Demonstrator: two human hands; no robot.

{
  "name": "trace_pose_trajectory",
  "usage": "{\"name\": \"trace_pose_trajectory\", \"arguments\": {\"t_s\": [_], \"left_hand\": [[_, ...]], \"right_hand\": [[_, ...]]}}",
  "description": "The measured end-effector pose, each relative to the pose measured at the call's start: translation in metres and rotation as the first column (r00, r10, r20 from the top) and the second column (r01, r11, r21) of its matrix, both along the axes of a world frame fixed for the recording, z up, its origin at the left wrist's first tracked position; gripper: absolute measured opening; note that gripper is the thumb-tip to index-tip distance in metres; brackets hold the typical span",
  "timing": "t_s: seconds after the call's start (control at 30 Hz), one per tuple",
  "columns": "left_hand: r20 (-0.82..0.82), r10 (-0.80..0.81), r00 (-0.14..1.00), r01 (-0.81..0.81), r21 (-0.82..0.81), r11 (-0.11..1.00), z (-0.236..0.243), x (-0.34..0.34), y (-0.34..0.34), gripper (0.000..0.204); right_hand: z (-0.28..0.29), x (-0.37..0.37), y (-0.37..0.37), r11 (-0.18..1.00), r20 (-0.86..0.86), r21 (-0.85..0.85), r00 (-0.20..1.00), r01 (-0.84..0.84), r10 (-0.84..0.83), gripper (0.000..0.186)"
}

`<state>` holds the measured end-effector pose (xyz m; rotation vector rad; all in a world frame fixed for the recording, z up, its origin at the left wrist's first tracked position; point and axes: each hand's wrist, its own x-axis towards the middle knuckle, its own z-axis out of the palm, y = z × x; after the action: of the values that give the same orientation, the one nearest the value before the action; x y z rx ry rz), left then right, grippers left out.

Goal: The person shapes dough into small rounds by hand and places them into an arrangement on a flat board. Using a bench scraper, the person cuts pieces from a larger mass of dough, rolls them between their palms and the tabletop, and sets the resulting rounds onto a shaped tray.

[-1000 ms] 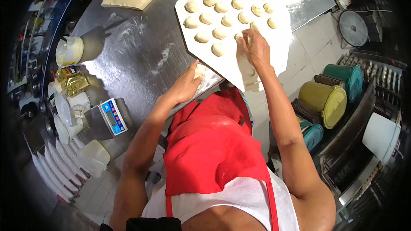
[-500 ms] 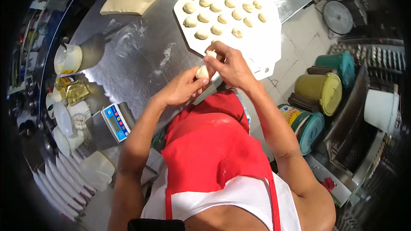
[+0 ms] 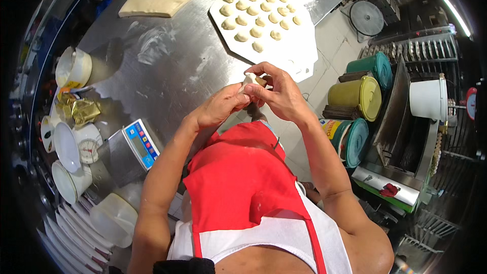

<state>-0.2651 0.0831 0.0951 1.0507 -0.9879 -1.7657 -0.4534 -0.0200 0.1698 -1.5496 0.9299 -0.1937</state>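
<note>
Left hand (image 3: 219,106) and right hand (image 3: 283,95) meet, curled inward, near the edge of the surface (image 3: 167,76). They grip one dough piece (image 3: 249,79)

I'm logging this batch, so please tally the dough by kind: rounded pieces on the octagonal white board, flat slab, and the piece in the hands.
Rounded dough pieces on the octagonal white board: 23
Flat dough slab on the steel table: 1
Dough piece between the left hand and right hand: 1
Total: 25
</note>
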Motion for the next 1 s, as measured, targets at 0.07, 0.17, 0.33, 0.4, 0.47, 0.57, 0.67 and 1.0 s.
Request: {"name": "trace_pose_trajectory", "arguments": {"t_s": [0.07, 0.17, 0.33, 0.4, 0.47, 0.57, 0.67, 1.0], "left_hand": [[-0.005, -0.076, 0.997, 0.076, 0.019, 0.997, 0.000, 0.007, 0.009, 0.037], [0.058, 0.116, 0.992, -0.116, -0.002, 0.993, 0.011, -0.002, 0.021, 0.034], [0.273, 0.127, 0.954, -0.107, -0.087, 0.990, 0.012, -0.007, 0.023, 0.029], [0.509, 0.207, 0.835, -0.057, -0.295, 0.954, -0.002, -0.010, 0.019, 0.026], [0.518, 0.287, 0.806, -0.130, -0.318, 0.939, -0.004, -0.019, 0.017, 0.025], [0.595, 0.364, 0.716, -0.150, -0.379, 0.913, -0.006, -0.028, 0.006, 0.025], [0.672, 0.348, 0.654, -0.066, -0.407, 0.911, 0.007, -0.041, -0.015, 0.024], [0.849, -0.004, 0.529, -0.041, 0.030, 0.999, -0.078, -0.056, -0.099, 0.029]], "right_hand": [[0.003, 0.007, 0.006, 0.999, -0.024, -0.034, 0.999, -0.030, 0.029, 0.044], [-0.001, 0.019, 0.008, 0.944, 0.034, -0.327, 0.997, -0.056, 0.071, 0.040], [0.006, 0.033, 0.000, 0.991, 0.084, -0.131, 0.996, -0.010, 0.021, 0.022], [-0.003, 0.026, -0.009, 0.956, -0.006, -0.290, 0.999, -0.053, 0.053, 0.025], [-0.003, 0.029, 0.000, 0.952, -0.193, -0.257, 0.974, -0.164, 0.115, 0.040], [0.001, 0.029, -0.004, 0.909, -0.265, -0.381, 0.962, -0.168, 0.067, 0.053], [-0.005, 0.018, -0.020, 0.921, -0.198, -0.385, 0.980, -0.060, -0.019, 0.044], [-0.035, -0.012, -0.018, 0.970, 0.168, -0.232, 0.979, -0.071, 0.111, 0.031]]}}
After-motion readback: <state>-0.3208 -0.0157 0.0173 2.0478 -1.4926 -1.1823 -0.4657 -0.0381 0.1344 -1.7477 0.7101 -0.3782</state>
